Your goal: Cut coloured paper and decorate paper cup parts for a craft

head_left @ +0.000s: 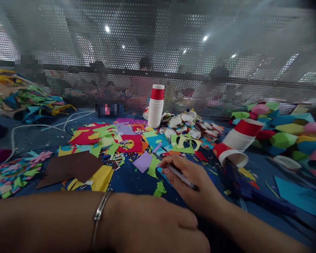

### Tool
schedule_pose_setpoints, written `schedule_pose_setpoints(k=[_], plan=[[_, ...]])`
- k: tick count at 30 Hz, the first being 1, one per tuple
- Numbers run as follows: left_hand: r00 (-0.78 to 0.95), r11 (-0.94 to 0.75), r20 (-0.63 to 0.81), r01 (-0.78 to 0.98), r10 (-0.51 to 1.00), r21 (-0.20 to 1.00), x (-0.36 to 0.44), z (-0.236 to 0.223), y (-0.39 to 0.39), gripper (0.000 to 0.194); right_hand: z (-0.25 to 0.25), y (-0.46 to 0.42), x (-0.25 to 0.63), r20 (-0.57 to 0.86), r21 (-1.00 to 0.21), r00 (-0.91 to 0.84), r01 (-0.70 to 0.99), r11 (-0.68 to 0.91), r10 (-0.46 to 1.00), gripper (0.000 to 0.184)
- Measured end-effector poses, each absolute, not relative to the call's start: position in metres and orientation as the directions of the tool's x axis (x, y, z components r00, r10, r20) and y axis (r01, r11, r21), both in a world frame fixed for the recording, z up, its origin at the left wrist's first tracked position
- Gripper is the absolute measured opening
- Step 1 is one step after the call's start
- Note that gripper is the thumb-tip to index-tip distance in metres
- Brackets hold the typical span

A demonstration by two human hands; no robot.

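My right hand pinches a clear-barrelled pen between thumb and fingers, its black end pointing back toward me. By its fingertips lie a green paper scrap and a lilac paper piece. Close to the camera, my left hand reaches across from the left, a silver bracelet on its wrist. Its fingers are curled, with the tips hidden below, so whatever they may hold cannot be seen. Yellow paper and brown paper lie beyond that wrist.
A tall stack of paper cups stands mid-table beside a heap of round lids. Tilted cups rest at right near a blue glue gun. Colourful paper shapes pile at both sides. A white cable crosses the left; perforated metal rises behind.
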State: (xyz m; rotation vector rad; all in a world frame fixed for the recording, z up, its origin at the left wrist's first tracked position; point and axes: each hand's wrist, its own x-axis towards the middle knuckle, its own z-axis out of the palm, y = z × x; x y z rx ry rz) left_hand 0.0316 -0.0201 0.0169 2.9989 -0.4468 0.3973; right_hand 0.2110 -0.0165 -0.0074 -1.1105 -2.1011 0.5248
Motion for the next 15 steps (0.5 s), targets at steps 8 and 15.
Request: schedule_pose_setpoints(k=[8, 15], plan=[[0.693, -0.832, 0.554, 0.555, 0.461, -0.002, -0.014, 0.056, 0.04, 0.016, -0.007, -0.011, 0.219, 0.36, -0.696, -0.32, 0.533, 0.48, 0.877, 0.011], [0.527, -0.63, 0.367, 0.727, 0.767, 0.273, -0.048, 0.01, 0.109, 0.013, 0.002, -0.011, 0.224, 0.407, -0.713, -0.184, 0.549, 0.437, 0.895, 0.013]])
